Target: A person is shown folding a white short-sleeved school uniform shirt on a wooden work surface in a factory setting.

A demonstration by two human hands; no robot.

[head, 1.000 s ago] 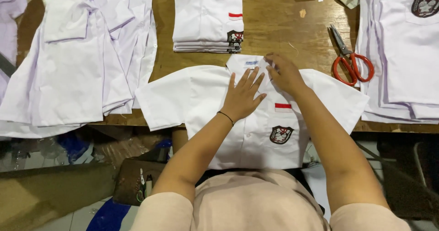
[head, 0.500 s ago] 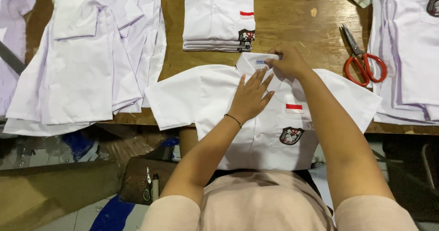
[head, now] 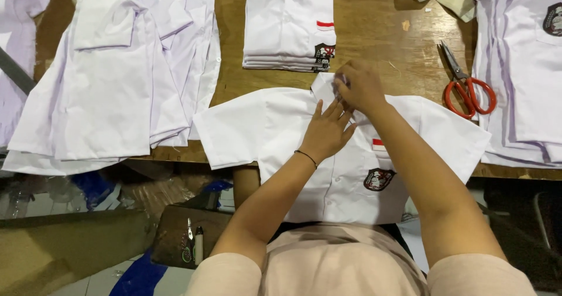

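Note:
A white short-sleeved shirt (head: pixel 263 126) with a red-and-white patch and a dark round badge on its pocket lies spread front-up across the near edge of the wooden table (head: pixel 374 32). My left hand (head: pixel 326 131) rests flat on its chest, fingers spread, just below the collar. My right hand (head: pixel 357 88) is curled over the collar, fingers pinching the fabric there. The collar itself is mostly hidden under that hand.
A neat stack of folded white shirts (head: pixel 290 26) sits behind the spread one. Loose white shirts are piled at the left (head: pixel 105 79) and at the right (head: pixel 521 73). Red-handled scissors (head: pixel 465 88) lie right of my hands. A brown bag (head: pixel 184 234) sits below the table edge.
My right hand has stayed at the collar, shifting slightly. My left hand remains flat on the shirt. The view has tilted a little, so everything sits lower in the picture.

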